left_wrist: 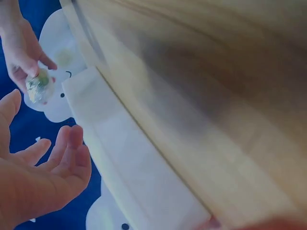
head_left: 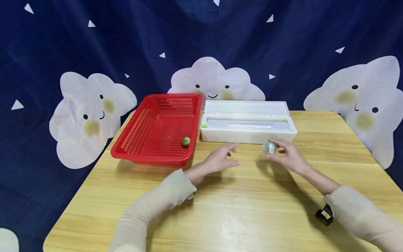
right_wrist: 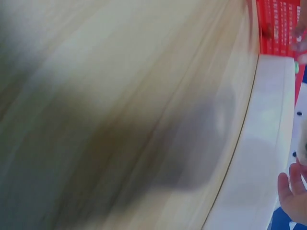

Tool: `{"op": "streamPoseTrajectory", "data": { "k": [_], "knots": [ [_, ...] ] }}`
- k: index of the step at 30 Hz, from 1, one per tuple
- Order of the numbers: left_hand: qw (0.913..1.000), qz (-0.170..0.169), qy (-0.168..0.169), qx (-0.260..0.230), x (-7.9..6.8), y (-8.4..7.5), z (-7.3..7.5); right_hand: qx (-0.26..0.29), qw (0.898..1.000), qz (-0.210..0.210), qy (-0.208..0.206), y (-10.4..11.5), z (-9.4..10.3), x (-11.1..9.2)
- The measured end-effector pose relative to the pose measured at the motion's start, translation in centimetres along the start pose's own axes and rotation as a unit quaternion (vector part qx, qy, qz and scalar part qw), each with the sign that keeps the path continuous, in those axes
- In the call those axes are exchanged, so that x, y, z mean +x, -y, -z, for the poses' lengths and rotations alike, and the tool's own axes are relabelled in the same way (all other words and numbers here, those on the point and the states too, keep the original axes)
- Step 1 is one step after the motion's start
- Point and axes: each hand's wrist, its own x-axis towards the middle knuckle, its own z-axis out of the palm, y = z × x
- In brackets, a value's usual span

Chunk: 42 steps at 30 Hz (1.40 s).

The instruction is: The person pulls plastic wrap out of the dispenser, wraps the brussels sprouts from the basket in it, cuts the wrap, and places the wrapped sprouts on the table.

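My right hand (head_left: 291,157) pinches a small round greenish ball in shiny clear wrap (head_left: 269,147) between thumb and fingers, held above the table in front of the white box. The crinkled wrap of this ball shows also in the left wrist view (left_wrist: 39,86). My left hand (head_left: 220,159) is held out over the table with fingers spread and slightly bent, and nothing is in it. It points toward the wrapped ball, apart from it. In the right wrist view only the fingers (right_wrist: 285,187) show at the edge, and most of the ball is cut off.
A long white box (head_left: 248,135) with its lid raised stands at the back of the wooden table (head_left: 226,210); a clear sheet and a small green tab show in it. Left of it, a red plastic basket (head_left: 126,155) holds a small round green vegetable (head_left: 185,141).
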Motion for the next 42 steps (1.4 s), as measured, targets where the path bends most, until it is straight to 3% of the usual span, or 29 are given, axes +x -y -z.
{"op": "streamPoseTrajectory", "data": {
  "k": [11, 17, 22, 33, 37, 42],
  "knots": [
    [0.9981, -0.018, -0.041, 0.041, -1.0, -0.8, 1.6, -0.052, 0.998, -0.028, 0.004, -2.8, 3.4, -1.1],
    [0.9967, -0.025, -0.066, 0.042, -1.3, -0.8, 2.0, -0.066, 0.997, -0.037, -0.006, -4.8, 5.1, -1.8],
    [0.9955, -0.023, -0.084, 0.037, -1.7, -0.5, 2.4, -0.076, 0.995, -0.067, 0.005, -6.5, 6.6, -2.1],
    [0.9935, -0.033, -0.105, 0.027, -2.6, -0.6, 3.6, -0.120, 0.981, -0.147, 0.029, -10.9, 9.7, -3.6],
    [0.9931, -0.033, -0.110, 0.024, -2.8, -0.8, 4.2, -0.136, 0.974, -0.177, 0.038, -11.6, 10.5, -4.0],
    [0.9931, -0.035, -0.111, 0.017, -2.9, -0.9, 4.7, -0.149, 0.970, -0.186, 0.045, -12.1, 11.1, -4.2]
  ]
}}
